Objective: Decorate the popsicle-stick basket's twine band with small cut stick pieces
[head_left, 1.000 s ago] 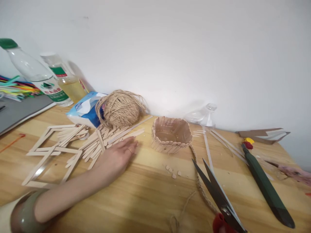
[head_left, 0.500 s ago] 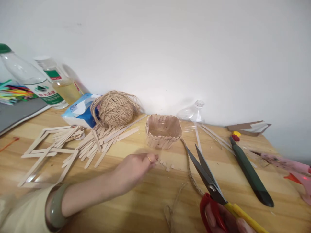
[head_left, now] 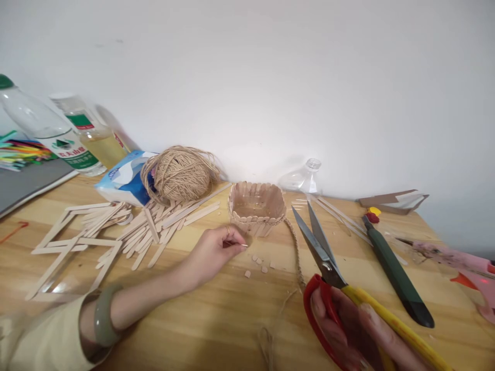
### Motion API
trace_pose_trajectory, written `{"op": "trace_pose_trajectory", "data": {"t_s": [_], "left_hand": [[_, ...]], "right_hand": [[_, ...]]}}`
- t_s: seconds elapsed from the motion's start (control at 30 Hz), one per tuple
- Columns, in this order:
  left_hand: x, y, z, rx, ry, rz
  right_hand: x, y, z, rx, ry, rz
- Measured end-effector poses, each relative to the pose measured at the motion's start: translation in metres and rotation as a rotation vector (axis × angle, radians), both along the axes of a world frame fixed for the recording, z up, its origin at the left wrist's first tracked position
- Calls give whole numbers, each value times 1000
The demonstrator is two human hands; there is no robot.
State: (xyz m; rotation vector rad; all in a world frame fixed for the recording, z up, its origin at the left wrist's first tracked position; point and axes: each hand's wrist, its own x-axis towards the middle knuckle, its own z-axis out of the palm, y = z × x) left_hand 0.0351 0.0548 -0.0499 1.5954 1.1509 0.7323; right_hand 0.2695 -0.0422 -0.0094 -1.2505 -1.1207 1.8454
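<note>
My left hand [head_left: 216, 252] is closed in a pinch, with the pale tip of a small popsicle stick piece [head_left: 245, 245] showing at the fingertips. It is in front of a small basket [head_left: 257, 226] walled with upright popsicle sticks and trimmed with twine. Several cut-off stick bits [head_left: 264, 269] lie on the wood just right of that hand. My right hand [head_left: 348, 319] grips scissors [head_left: 328, 270] with red and yellow handles; their blades are parted and point up toward the basket. A braided twine cord [head_left: 297, 247] runs from the basket down behind the scissors.
At left are loose popsicle sticks [head_left: 152, 232], a twine ball [head_left: 181, 172], a tissue pack [head_left: 124, 178] and bottles [head_left: 73, 149]. On the right lie a dark green-handled tool [head_left: 398, 275], a pink glue gun [head_left: 456, 257] and a cardboard piece [head_left: 390, 201]. A cut clear bottle top [head_left: 305, 178] rests by the wall.
My left hand has turned, showing the stick piece's tip, and moved slightly up and left. Another bit now lies among the scraps. The scissors have shifted up and left, blades still parted.
</note>
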Motion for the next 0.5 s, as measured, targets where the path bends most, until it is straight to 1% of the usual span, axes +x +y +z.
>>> {"op": "trace_pose_trajectory", "data": {"t_s": [0.07, 0.1, 0.2, 0.27, 0.33, 0.4, 0.5], "left_hand": [[-4, -2, 2, 27, 31, -16], [-6, -3, 4, 37, 50, -35], [-12, -7, 7, 33, 101, -158], [-13, -10, 8, 20, 122, -256], [-11, -12, 8, 19, 136, -311], [-7, -13, 7, 25, 145, -319], [-3, -13, 6, 13, 134, -298]], "right_hand": [[-2, 6, -3, 8, 8, 9], [-3, 9, -4, 8, 26, 42], [-7, 16, -5, 74, 111, 164], [-11, 18, 0, 121, 77, 100], [-13, 17, 6, 151, 26, 78], [-14, 16, 9, 176, 7, 101], [-12, 15, 8, 178, 40, 103]]}}
